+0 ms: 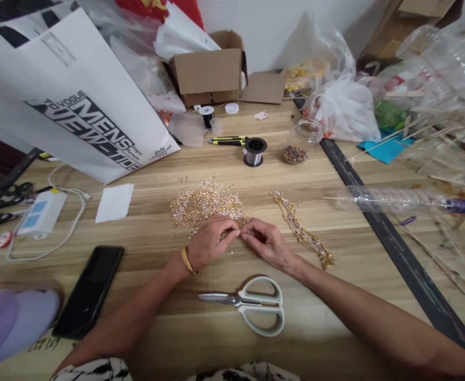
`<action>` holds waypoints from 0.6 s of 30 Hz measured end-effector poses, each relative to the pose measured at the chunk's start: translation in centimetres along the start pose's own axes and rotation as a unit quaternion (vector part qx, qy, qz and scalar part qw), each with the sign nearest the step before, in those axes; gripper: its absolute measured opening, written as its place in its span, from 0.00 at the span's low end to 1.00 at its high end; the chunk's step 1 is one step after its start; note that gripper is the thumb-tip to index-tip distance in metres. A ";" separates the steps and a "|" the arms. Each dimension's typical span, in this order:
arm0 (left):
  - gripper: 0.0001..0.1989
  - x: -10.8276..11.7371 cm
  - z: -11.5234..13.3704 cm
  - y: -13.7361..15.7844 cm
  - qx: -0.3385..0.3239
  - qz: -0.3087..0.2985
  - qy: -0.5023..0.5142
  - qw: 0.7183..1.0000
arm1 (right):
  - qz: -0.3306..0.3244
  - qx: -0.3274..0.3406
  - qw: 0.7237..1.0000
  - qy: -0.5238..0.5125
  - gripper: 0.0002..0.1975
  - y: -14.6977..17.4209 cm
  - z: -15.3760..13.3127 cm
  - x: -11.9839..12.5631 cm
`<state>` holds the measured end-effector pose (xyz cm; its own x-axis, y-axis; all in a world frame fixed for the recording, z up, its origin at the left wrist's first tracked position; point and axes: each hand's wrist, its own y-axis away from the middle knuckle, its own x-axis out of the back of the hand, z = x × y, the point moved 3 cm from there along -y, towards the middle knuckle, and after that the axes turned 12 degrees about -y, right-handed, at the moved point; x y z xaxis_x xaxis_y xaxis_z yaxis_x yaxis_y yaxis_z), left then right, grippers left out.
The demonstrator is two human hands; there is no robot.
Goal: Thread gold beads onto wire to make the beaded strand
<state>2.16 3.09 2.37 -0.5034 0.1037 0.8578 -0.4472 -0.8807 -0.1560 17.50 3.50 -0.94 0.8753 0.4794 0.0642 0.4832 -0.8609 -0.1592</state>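
Note:
My left hand (214,241), with a gold bracelet (187,261) at its wrist, is closed in a pinch at the front edge of a pile of small gold and clear beads (206,203). Fingertip to fingertip with it, my right hand (267,243) pinches too. Whatever sits between the fingertips is too small to make out. A short beaded piece (226,254) lies just below the left hand. To the right of my right hand rests a bundle of beaded gold strands (301,230). White-handled scissors (256,304) lie nearer me, blades pointing left.
Behind the pile stand a wire spool (254,152), a yellow-black cutter (228,141) and a jar of beads (301,143). At left are a phone (90,291), a power strip (42,211) and a large paper bag (77,100). A plastic-wrapped stick (399,199) lies at right.

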 end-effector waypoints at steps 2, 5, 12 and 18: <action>0.08 0.0 -0.1 0.0 0.003 -0.011 0.008 1.000 | -0.007 0.003 1.000 0.005 0.08 0.0 0.1 0.0; 0.08 0.0 -0.4 0.0 0.010 -0.027 0.021 0.999 | -0.015 0.007 1.000 0.004 0.07 0.0 0.2 0.0; 0.09 -0.1 -0.7 -0.1 0.035 -0.057 0.072 0.995 | -0.022 0.017 1.000 -0.001 0.07 0.0 0.2 0.0; 0.14 0.3 -0.7 0.0 0.052 -0.030 0.093 0.994 | -0.017 0.026 1.000 0.000 0.07 0.0 0.1 0.0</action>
<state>1.47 3.51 2.31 -0.6110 0.2320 0.7569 -0.4056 -0.9128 -0.0476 17.46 3.52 -1.01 0.8584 0.5082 0.0701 0.5108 -0.8341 -0.2083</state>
